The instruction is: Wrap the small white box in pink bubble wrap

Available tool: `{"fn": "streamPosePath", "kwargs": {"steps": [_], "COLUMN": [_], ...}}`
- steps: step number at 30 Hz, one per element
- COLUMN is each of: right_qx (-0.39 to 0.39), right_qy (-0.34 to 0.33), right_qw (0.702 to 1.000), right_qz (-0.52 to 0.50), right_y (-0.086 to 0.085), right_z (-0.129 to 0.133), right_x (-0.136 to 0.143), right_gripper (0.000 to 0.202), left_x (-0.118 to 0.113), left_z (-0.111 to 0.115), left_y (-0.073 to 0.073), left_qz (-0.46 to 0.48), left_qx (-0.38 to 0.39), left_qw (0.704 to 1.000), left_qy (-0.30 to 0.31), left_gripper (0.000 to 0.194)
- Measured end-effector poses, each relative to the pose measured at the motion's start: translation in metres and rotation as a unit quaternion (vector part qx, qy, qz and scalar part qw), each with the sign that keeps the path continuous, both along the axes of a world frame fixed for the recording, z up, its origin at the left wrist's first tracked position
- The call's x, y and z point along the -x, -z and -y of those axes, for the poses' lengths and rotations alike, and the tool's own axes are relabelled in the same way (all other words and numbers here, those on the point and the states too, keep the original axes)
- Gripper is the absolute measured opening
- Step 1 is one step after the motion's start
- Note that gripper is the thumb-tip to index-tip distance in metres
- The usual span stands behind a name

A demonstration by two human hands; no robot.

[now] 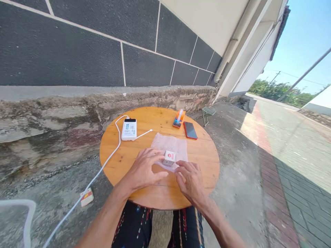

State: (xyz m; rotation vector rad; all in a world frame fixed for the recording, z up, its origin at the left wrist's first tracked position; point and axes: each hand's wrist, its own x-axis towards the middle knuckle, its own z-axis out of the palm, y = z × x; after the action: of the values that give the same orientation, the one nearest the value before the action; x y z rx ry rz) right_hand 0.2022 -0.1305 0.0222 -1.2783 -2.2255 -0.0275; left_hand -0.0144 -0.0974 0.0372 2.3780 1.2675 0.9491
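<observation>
A small white box (170, 157) with a red mark rests on a sheet of pinkish bubble wrap (174, 143) on the round wooden table. On the box's left is my left hand (147, 168), fingers apart, its fingertips close to the box and over the wrap's edge; nothing is held in it. My right hand (190, 177) is at the wrap's lower right edge, just right of the box, with its fingers bent and spread and nothing visible between them.
A white power bank (129, 129) with a white cable is at the table's left. An orange and blue tape dispenser (179, 118) and a red-edged phone (190, 130) lie at the back right. Beyond stand a folding stool (208, 112) and the wall (144, 65).
</observation>
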Motion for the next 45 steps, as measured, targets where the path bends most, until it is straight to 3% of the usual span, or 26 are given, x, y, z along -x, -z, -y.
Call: {"fn": "streamPosePath", "kwargs": {"steps": [4,12,20,26,30,40,42,45], "right_qx": [0.022,0.129,0.227,0.27,0.298,0.298,0.272,0.146], "right_qy": [0.005,-0.002,-0.007,-0.049,-0.046,-0.023,-0.009,0.056], "right_qw": [0.998,0.974,0.939,0.889,0.873,0.869,0.887,0.947], "right_qz": [-0.062,-0.186,-0.26,-0.367,-0.385,-0.394,-0.372,-0.282], "right_y": [-0.007,-0.005,0.011,0.016,0.017,0.022,0.023,0.017], "right_z": [-0.017,-0.06,-0.085,-0.086,-0.082,-0.068,-0.068,-0.059], "right_x": [-0.004,-0.014,-0.02,-0.018,-0.016,-0.008,-0.01,-0.015], "right_gripper": [0.013,0.013,0.018,0.019,0.016,0.015,0.017,0.016], "left_x": [-0.01,-0.037,-0.042,-0.036,-0.036,-0.04,-0.04,-0.039], "left_z": [-0.005,-0.038,-0.05,-0.052,-0.051,-0.045,-0.045,-0.046], "left_y": [0.002,0.002,0.001,0.006,0.009,0.014,0.017,0.02], "left_qz": [-0.048,-0.074,0.005,0.074,0.104,0.129,0.134,0.141], "left_qx": [-0.039,-0.023,0.081,0.14,0.172,0.189,0.193,0.188], "left_qw": [0.998,0.997,0.995,0.987,0.98,0.973,0.971,0.971], "left_qy": [-0.023,-0.027,-0.049,-0.02,-0.018,-0.037,-0.038,-0.036], "left_gripper": [0.032,0.006,0.01,0.011,0.012,0.01,0.013,0.016]}}
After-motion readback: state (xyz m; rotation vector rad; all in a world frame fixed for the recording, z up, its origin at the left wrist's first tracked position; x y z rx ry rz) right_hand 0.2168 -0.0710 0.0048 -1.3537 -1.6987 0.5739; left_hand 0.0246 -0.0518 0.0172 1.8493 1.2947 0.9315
